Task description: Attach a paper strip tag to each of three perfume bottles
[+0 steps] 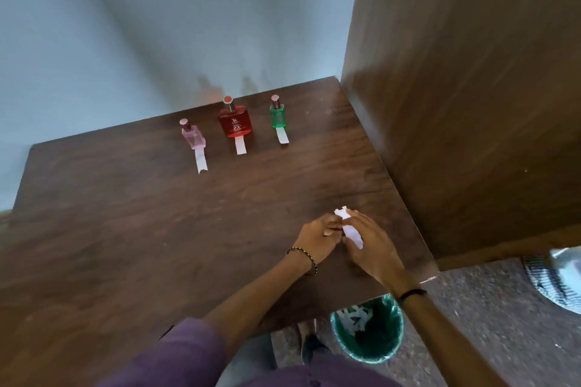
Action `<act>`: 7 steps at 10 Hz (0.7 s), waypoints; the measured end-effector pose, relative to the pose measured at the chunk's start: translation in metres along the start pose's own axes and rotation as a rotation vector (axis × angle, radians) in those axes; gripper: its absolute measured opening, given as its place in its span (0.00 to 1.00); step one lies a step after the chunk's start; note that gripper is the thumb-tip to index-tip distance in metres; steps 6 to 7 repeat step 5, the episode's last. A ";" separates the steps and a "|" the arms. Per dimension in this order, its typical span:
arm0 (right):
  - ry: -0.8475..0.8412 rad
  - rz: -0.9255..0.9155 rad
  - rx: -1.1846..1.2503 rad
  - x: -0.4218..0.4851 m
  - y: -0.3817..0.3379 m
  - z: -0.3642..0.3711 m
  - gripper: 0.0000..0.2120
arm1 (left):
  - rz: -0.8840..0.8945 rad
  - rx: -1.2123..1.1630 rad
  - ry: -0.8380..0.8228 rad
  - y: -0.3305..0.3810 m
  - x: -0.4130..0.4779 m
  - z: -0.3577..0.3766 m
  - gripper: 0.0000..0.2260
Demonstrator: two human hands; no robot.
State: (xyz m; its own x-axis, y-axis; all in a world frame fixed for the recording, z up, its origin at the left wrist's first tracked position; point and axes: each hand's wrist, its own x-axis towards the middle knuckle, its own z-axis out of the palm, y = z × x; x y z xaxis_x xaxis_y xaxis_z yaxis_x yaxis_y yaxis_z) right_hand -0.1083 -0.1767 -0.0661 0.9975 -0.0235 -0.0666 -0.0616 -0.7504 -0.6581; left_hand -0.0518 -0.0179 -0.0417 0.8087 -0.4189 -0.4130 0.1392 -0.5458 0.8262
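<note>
Three perfume bottles stand in a row at the far side of the table: a pink bottle (194, 136), a red bottle (235, 124) and a green bottle (277, 115). A white paper strip lies in front of each, touching its base: strip (201, 160), strip (240, 145), strip (282, 135). Near the table's right front edge my left hand (317, 237) and my right hand (367, 242) meet over a crumpled piece of white paper (349, 228). My right hand holds most of it; my left hand's fingers pinch its lower end.
The dark wooden table (125, 229) meets a tall wooden panel (471, 104) on the right and a pale wall behind. A green bin (367, 328) with paper scraps stands on the floor below the table's front right corner.
</note>
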 end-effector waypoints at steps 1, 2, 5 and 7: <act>0.066 -0.047 -0.129 -0.003 0.009 -0.015 0.14 | -0.022 0.005 -0.100 0.012 0.006 0.007 0.18; 0.124 -0.032 -0.167 -0.006 0.020 -0.026 0.12 | 0.002 0.067 -0.151 0.019 0.010 0.009 0.18; 0.083 0.064 -0.195 0.011 0.004 -0.019 0.17 | 0.063 0.348 -0.036 0.025 0.002 -0.020 0.19; 0.083 0.064 -0.195 0.011 0.004 -0.019 0.17 | 0.063 0.348 -0.036 0.025 0.002 -0.020 0.19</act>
